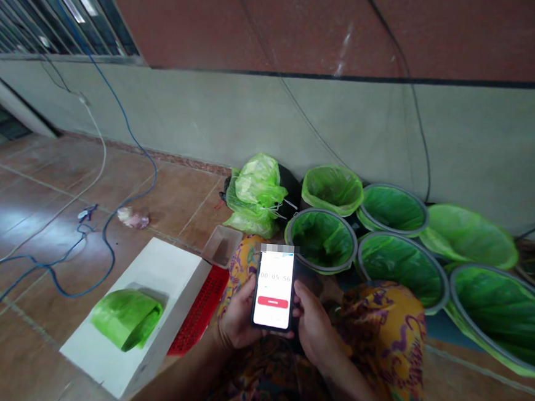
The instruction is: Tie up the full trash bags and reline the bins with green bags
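Note:
A phone (pixel 274 290) with a lit white screen, a timer and a red button is held upright between both hands, above my lap. My left hand (pixel 240 316) is wrapped round its left side, and my right hand (pixel 311 318) grips its right edge with the fingers closed on it. To the left, a folded green bag (pixel 123 319) lies on a white block (pixel 169 267). Just beyond my left hand, a red perforated basket (pixel 198 312) stands beside the block.
Several bins lined with green bags, one a grey-rimmed bin (pixel 322 239), stand along the wall at the right. A tied green bag (pixel 259 187) sits beside them. A plastic tub (pixel 222 245) is behind the basket. Blue cable (pixel 107 231) winds over the tiled floor at left.

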Motion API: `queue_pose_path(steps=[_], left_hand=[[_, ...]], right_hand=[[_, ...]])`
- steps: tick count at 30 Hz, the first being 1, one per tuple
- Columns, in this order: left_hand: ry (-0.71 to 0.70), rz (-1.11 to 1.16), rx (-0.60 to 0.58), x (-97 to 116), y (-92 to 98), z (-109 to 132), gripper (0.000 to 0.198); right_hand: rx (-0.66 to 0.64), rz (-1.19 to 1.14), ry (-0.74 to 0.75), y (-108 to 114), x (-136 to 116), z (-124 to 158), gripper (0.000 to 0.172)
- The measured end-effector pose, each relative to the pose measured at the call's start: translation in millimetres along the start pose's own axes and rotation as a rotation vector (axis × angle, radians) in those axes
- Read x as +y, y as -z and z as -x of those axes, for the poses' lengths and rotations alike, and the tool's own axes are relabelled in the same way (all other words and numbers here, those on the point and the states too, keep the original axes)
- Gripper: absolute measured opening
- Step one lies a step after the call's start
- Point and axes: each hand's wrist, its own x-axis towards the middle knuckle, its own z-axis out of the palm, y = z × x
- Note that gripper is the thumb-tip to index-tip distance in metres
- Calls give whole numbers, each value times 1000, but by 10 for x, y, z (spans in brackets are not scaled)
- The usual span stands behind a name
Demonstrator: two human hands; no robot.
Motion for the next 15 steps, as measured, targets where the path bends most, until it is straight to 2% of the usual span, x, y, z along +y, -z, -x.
queue_pose_path(steps=[5, 10, 15], left_hand=[[8, -1, 8, -2, 1, 4, 70], [-25, 17, 42, -25, 23, -7, 69], [-37, -7, 77, -32, -5, -14, 75]], right_hand=[[-32, 8, -11, 31, 37, -16, 43], [-121, 132, 84, 57, 48, 22, 36], [-124, 179, 75, 37, 77, 135, 60]])
